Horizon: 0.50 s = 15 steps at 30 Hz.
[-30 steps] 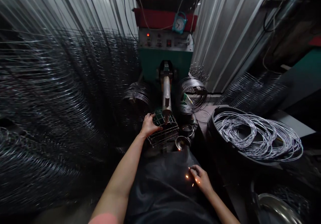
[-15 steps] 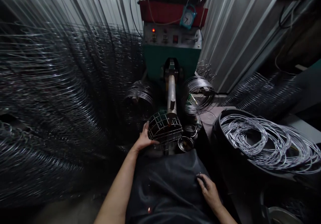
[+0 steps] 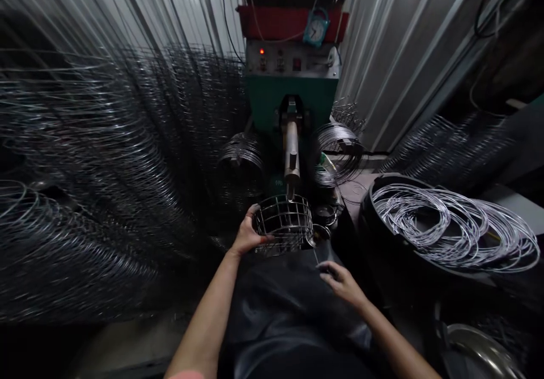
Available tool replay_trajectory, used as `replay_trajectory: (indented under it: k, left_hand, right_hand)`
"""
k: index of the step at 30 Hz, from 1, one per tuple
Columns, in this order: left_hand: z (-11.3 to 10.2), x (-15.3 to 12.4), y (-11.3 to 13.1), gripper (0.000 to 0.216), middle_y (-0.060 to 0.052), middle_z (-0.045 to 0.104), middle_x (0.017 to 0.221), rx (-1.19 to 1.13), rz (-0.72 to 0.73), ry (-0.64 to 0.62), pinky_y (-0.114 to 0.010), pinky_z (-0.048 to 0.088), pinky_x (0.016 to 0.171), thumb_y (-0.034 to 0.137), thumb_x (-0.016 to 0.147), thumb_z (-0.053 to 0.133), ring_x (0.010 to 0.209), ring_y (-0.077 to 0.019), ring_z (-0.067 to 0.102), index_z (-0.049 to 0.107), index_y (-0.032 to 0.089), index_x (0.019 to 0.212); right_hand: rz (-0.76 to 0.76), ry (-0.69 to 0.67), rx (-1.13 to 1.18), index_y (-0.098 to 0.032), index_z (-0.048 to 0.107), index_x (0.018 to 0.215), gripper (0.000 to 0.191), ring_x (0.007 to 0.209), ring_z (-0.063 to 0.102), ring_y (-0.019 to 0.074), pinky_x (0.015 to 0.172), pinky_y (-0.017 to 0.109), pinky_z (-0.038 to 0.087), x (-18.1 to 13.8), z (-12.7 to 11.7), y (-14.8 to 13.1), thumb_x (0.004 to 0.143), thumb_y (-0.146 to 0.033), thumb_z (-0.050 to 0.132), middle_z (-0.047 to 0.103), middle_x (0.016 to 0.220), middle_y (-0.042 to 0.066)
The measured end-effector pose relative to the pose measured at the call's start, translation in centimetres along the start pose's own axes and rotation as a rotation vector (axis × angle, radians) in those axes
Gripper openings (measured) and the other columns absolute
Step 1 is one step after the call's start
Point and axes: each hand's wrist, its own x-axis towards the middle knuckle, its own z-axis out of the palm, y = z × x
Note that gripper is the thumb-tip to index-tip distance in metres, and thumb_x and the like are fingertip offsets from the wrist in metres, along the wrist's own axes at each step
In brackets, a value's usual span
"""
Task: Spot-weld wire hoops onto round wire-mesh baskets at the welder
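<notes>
My left hand (image 3: 249,234) spreads around the curved welded wire cage (image 3: 284,224); my right hand (image 3: 342,282) curls above my glossy black apron (image 3: 289,311), pinching something I cannot tell.

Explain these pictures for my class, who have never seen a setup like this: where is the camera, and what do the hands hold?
The camera is worn on a person's head and looks down, so the edges look bent. The left hand holds a wire basket by its edge, just below the metal arm of a green machine. The right hand is over the person's apron; whether it holds anything is too hard to see. Stacks of wire hoops fill the left side, and a black tub of wire rings sits on the right.
</notes>
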Motion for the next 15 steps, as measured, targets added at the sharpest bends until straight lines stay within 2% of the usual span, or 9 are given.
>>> replay_trajectory:
  k: [3, 5, 7, 10, 12, 15]
  left_hand:
    - [-0.3, -0.9, 3.9, 0.096, -0.017, 0.037, 0.142, 0.307, 0.16, -0.135, -0.051, 0.024, 0.111, 0.037, 0.046, 0.085, 0.133, -0.0345, 0.032, 0.04, 0.017, 0.128]
    - [0.1, -0.9, 6.4, 0.094, -0.02, 0.037, 0.142, 0.488, 0.212, -0.201, -0.054, 0.019, 0.111, 0.036, 0.045, 0.085, 0.134, -0.0372, 0.03, 0.044, 0.015, 0.126]
    - [0.6, -0.7, 8.4, 0.092, -0.022, 0.037, 0.142, 0.604, 0.238, -0.252, -0.056, 0.017, 0.111, 0.037, 0.045, 0.085, 0.133, -0.039, 0.03, 0.047, 0.013, 0.125]
    - [1.0, -0.2, 10.3, 0.09, -0.023, 0.038, 0.141, 0.671, 0.243, -0.289, -0.056, 0.018, 0.11, 0.038, 0.046, 0.084, 0.133, -0.0392, 0.031, 0.049, 0.012, 0.125]
    - [1.0, -0.1, 10.8, 0.088, -0.022, 0.038, 0.141, 0.672, 0.23, -0.291, -0.056, 0.02, 0.11, 0.038, 0.047, 0.083, 0.132, -0.0384, 0.032, 0.048, 0.012, 0.125]
    - [0.9, -0.1, 10.7, 0.087, -0.02, 0.038, 0.141, 0.64, 0.203, -0.282, -0.055, 0.02, 0.111, 0.036, 0.048, 0.081, 0.133, -0.0367, 0.032, 0.047, 0.013, 0.125]
  right_hand:
    - [0.001, -0.221, 0.08, -0.018, 0.07, 0.091, 0.023, 0.086, 0.062, 0.0187, 0.082, 0.03, 0.047, 2.6, -0.7, -5.6, 0.079, -0.031, 0.055, 0.069, 0.089, 0.004]
    - [0.043, -0.331, 0.067, -0.018, 0.071, 0.092, 0.022, 0.083, 0.062, 0.0178, 0.077, 0.028, 0.048, 4.8, -0.7, -7.8, 0.079, -0.026, 0.055, 0.07, 0.088, 0.003]
    - [0.039, -0.303, -0.052, -0.016, 0.071, 0.089, 0.02, 0.08, 0.063, 0.0178, 0.074, 0.027, 0.048, 6.9, -0.1, -8.7, 0.078, -0.019, 0.055, 0.07, 0.086, 0.003]
    - [-0.087, -0.133, -0.357, -0.016, 0.072, 0.084, 0.017, 0.079, 0.063, 0.0189, 0.074, 0.028, 0.047, 9.0, 1.1, -8.4, 0.079, -0.014, 0.056, 0.07, 0.082, 0.004]
    - [-0.203, -0.066, -0.499, -0.017, 0.071, 0.088, 0.017, 0.081, 0.064, 0.0193, 0.076, 0.028, 0.047, 9.5, 1.7, -7.8, 0.079, -0.012, 0.057, 0.07, 0.085, 0.005]
    - [-0.335, -0.093, -0.532, -0.018, 0.07, 0.096, 0.019, 0.086, 0.064, 0.0184, 0.077, 0.027, 0.048, 9.2, 1.7, -7.2, 0.082, -0.012, 0.059, 0.069, 0.091, 0.006]
